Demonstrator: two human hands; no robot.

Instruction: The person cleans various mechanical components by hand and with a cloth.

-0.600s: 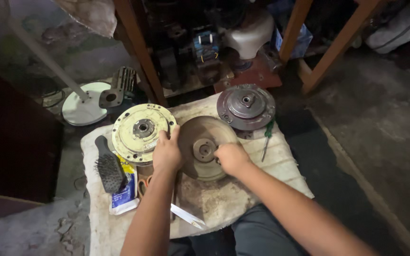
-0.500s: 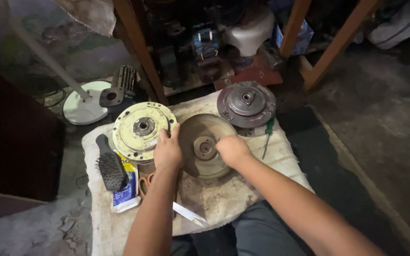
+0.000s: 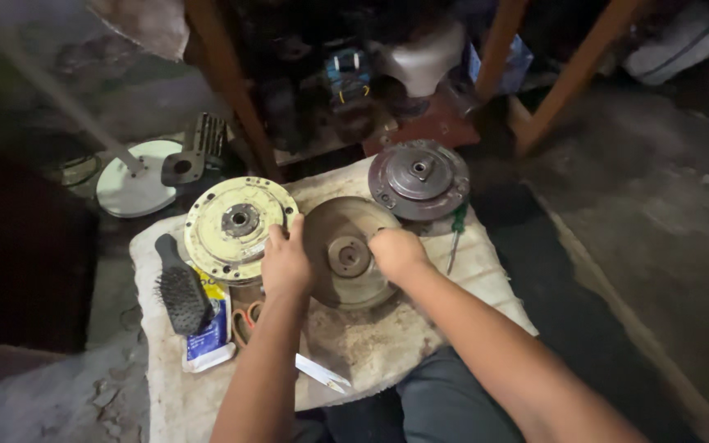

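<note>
— Where do we stand with the rusty disc (image 3: 346, 254)?

— It lies flat on the dirty cloth (image 3: 371, 344) before our knees. Our left hand (image 3: 286, 262) clasps its left rim, fingers curled over the edge; our right hand (image 3: 397, 253) closes on the right rim — both holding, neither wide.

— How do we handle it well?

— We keep both grips even and the disc level, clear of the yellow plate (image 3: 235, 226) just beside it and the dark hub (image 3: 418, 176) beyond.
</note>
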